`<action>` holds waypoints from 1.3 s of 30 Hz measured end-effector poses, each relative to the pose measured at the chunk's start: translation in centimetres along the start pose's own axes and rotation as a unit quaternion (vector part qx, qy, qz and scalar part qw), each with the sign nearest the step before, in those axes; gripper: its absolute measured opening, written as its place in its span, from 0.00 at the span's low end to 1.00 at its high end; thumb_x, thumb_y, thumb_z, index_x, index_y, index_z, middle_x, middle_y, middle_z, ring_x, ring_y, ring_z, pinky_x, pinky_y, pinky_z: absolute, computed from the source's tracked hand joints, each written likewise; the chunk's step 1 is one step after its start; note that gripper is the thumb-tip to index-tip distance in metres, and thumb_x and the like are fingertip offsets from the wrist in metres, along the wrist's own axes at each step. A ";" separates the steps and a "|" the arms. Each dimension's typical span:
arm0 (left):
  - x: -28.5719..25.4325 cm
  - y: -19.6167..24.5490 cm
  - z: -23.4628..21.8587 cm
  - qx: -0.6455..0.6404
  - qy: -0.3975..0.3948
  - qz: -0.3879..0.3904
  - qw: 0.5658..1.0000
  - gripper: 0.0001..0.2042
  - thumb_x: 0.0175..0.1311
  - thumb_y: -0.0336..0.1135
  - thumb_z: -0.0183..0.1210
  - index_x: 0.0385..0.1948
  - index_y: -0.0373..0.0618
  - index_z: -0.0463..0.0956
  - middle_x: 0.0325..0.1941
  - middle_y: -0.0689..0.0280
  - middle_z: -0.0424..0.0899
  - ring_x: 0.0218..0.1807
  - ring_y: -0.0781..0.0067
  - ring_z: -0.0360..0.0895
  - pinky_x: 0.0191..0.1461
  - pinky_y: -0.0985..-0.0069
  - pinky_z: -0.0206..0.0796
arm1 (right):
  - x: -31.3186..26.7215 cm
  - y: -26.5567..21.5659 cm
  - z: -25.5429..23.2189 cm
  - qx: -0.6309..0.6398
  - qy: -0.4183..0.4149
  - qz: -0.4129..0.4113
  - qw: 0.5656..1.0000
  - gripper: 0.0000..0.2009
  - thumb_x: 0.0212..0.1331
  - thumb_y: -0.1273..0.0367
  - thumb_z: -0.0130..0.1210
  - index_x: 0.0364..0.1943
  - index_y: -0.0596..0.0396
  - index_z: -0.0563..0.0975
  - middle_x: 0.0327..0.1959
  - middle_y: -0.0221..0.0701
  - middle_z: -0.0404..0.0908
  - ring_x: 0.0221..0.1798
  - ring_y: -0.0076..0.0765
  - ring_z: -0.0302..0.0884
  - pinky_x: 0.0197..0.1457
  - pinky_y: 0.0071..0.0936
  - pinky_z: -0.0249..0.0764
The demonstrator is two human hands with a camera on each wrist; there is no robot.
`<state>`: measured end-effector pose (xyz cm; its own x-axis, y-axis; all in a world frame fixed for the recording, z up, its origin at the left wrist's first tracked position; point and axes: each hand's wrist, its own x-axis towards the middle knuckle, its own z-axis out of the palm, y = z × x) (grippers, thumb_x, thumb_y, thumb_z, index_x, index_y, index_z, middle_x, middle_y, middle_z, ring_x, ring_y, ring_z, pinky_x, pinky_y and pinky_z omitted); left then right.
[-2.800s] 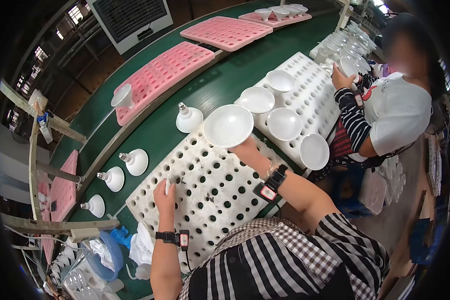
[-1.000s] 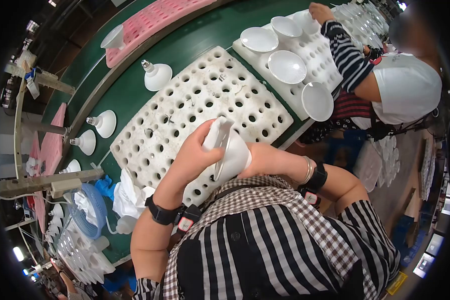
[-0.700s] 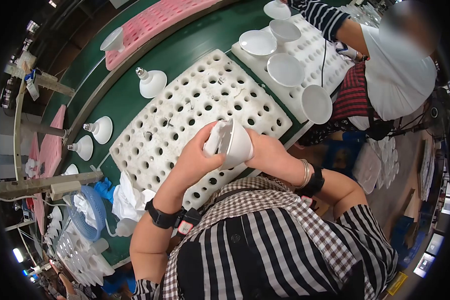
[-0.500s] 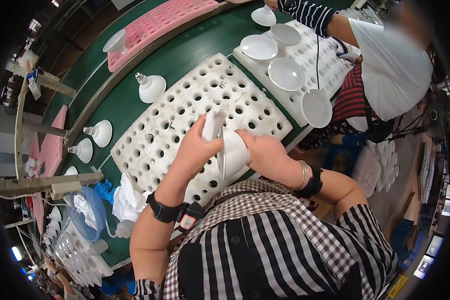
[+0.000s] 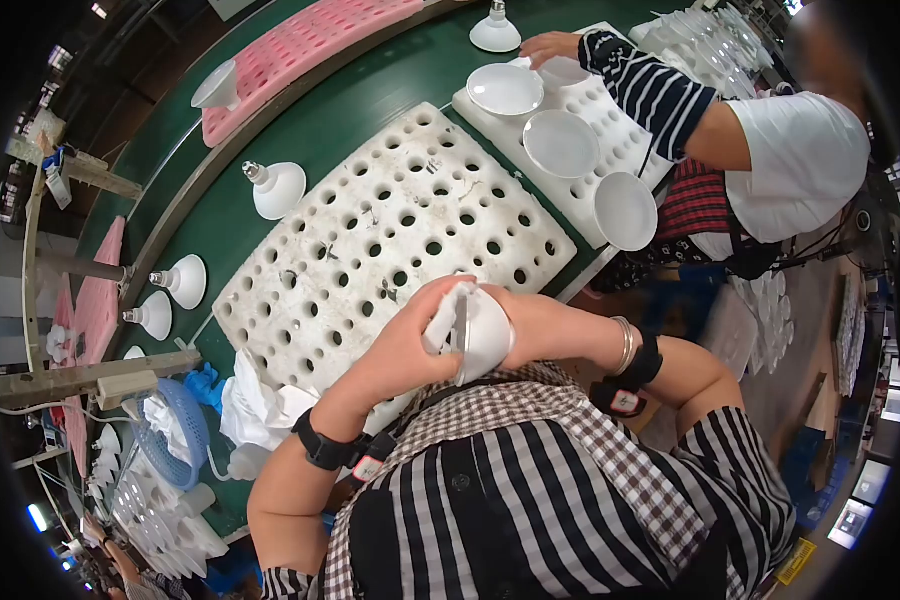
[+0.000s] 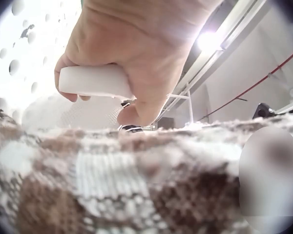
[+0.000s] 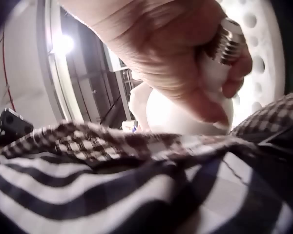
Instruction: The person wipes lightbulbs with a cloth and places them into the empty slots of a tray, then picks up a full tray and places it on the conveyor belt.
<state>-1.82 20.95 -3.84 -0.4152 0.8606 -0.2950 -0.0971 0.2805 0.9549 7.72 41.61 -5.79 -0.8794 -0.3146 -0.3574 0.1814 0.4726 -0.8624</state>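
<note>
Close in front of the apron, both hands work on a white reflector light bulb (image 5: 485,335). My right hand (image 5: 550,330) grips it from behind around its neck; the metal screw base (image 7: 228,44) sticks out between thumb and fingers in the right wrist view. Its wide face is turned toward my left hand (image 5: 405,345). That hand pinches a thick white pad (image 5: 442,325), held right at the bulb's face. In the left wrist view the pad (image 6: 93,80) overlaps the textured face (image 6: 83,112). Under and beyond the hands lies a white foam board with holes (image 5: 390,235).
Several bulbs, such as this one (image 5: 280,190), stand base up on the green belt. A second foam board (image 5: 500,135) at right carries bulbs face up, under another person's arm (image 5: 660,110). A pink tray (image 5: 300,60) lies behind. A blue basket (image 5: 190,450) and white cloth sit at left.
The bulb has come from above the foam board to near the apron, where the left hand meets it with the pad. The other person has set a bulb base up on the belt.
</note>
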 end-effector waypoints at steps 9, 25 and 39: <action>2.9 -0.5 -1.3 -0.275 0.099 -0.100 0.951 0.36 0.49 0.31 0.58 0.66 0.43 0.59 0.47 0.63 0.75 0.43 0.76 0.74 0.44 0.78 0.70 | -0.1 -1.3 0.1 -0.356 0.185 -0.058 0.914 0.43 0.43 0.74 0.61 0.69 0.48 0.55 0.34 0.39 0.76 0.31 0.48 0.78 0.33 0.40 0.74; 1.4 -0.6 -0.1 -0.227 -0.018 -0.113 0.967 0.35 0.46 0.31 0.60 0.63 0.40 0.63 0.54 0.62 0.75 0.54 0.72 0.72 0.60 0.74 0.63 | -1.3 -0.7 -0.6 0.107 -0.039 0.082 0.990 0.60 0.34 0.62 0.74 0.72 0.56 0.43 0.58 0.48 0.70 0.59 0.45 0.73 0.62 0.31 0.67; 2.3 0.7 -0.2 -0.121 0.023 -0.019 0.992 0.38 0.44 0.32 0.60 0.65 0.41 0.61 0.61 0.61 0.73 0.61 0.68 0.70 0.65 0.72 0.60 | -1.2 -1.1 -1.7 0.025 -0.035 0.068 0.997 0.49 0.38 0.73 0.69 0.68 0.61 0.51 0.40 0.43 0.77 0.32 0.35 0.79 0.31 0.28 0.75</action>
<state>-2.96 23.01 -3.86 -0.4479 0.8294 -0.3337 -0.3257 0.1962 0.9249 7.75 42.87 -3.78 -0.8130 -0.3081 -0.4941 0.3193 0.4736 -0.8208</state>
